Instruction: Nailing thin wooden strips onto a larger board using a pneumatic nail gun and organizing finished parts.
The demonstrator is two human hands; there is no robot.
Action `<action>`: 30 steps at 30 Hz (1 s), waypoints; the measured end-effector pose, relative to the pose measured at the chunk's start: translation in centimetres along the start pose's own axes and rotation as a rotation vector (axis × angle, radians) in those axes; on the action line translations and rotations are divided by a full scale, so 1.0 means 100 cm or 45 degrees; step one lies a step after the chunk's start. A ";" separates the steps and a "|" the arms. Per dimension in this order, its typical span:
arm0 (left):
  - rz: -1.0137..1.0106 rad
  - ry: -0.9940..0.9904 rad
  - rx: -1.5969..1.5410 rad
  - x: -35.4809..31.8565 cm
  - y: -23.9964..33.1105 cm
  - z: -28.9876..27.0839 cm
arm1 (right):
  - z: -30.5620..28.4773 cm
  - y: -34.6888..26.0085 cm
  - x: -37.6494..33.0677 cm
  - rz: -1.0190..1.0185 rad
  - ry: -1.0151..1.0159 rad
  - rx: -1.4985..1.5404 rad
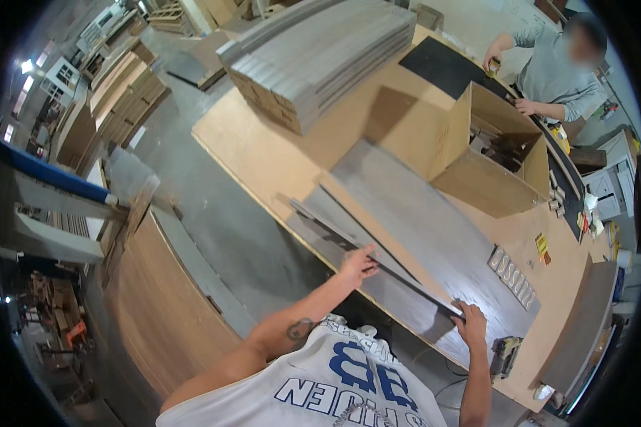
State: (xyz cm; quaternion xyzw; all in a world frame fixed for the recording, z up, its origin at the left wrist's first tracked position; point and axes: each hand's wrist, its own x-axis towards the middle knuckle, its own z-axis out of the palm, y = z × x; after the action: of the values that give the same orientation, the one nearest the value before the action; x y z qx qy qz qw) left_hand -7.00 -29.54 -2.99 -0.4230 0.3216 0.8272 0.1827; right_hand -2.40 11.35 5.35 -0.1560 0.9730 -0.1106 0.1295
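A long, thin grey strip of board [406,276] stands tilted across the near side of the table, held at two places. My left hand [358,266] is closed on it near its middle, fingertips over the top edge. At the strip's right end my right hand [470,323] grips it with thumb and fingers. Just beyond lies a second narrow board [377,238] with a tan face. Both are over a wide grey-brown panel [434,213] that lies flat. A row of curved metal pieces [511,277] sits on the panel's right part.
An open cardboard box [452,160] with dark pieces inside stands beyond the panel on the wooden table [242,160]. Grey boards [320,60] are stacked at far left. A nailer-like tool [506,357] is near my right hand. Another person [559,71] works at far right.
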 end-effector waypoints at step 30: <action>0.386 -0.894 -0.216 -0.155 0.230 -0.060 | -0.002 -0.416 -0.062 0.145 0.368 0.186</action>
State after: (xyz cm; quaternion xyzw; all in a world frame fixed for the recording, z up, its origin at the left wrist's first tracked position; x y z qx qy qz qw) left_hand -7.77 -50.81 15.76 -0.0754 0.2290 0.9628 0.1219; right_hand 14.70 -25.14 17.56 -0.0733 0.9781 -0.1948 0.0054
